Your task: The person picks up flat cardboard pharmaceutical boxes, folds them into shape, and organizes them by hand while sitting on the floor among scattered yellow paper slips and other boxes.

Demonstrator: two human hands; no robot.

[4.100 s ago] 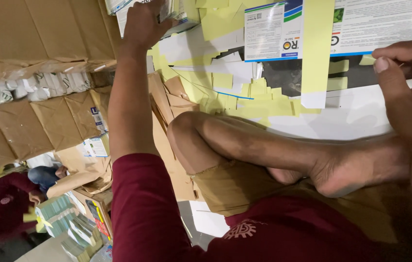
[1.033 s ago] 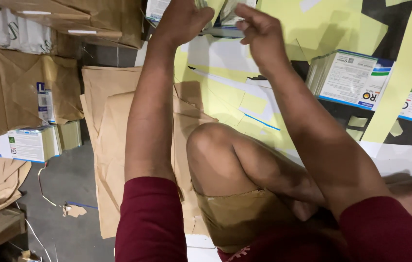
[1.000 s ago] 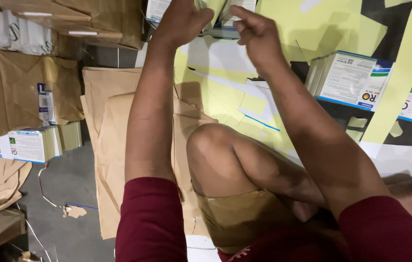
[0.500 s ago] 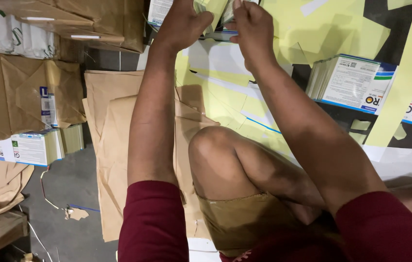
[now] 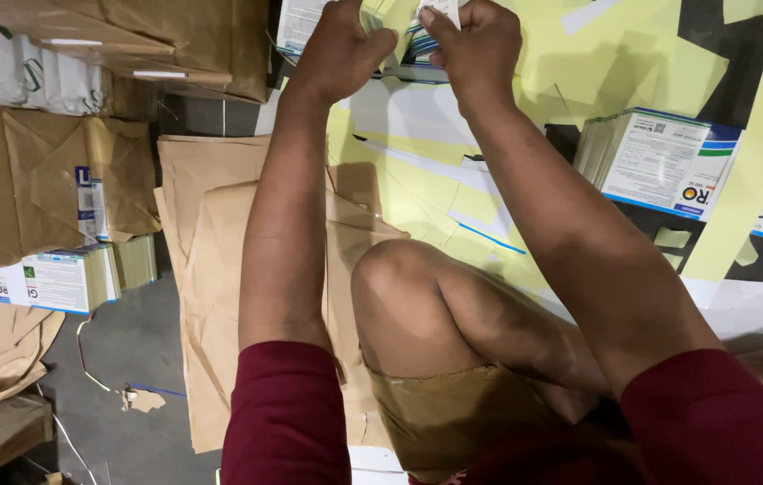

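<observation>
- Reaching both arms up to the top edge of the view, the left hand [image 5: 338, 47] and right hand [image 5: 476, 43] are sitting close together over a stack of leaflets [image 5: 408, 45] on the floor.
- Compared with a few seconds back, the right hand is no longer out at the far right; it's come in next to the left, and over the last second both have been creeping further up and closer together. My read: the work's gone from a one-handed reach to a two-handed grip on the same stack.
- Left hand is curled shut round the stack's left end, fingers wrapping over it.
- Right hand is pinching a white slip [image 5: 440, 11] at the stack's top, thumb and fingers closed on it.
- The stack is mostly hidden by the hands and cut off by the frame, so its long axis is hard to call; the bit showing seems to be running left-right, edges facing the camera.
- Another printed stack [image 5: 660, 162] is lying well off to the right, tilted, long side slanting down to the right.
- Brown paper sheets [image 5: 220, 269] are spreading under the left arm, yellow sheets [image 5: 597, 72] around the stacks, bent knee [image 5: 399, 278] in between.
</observation>
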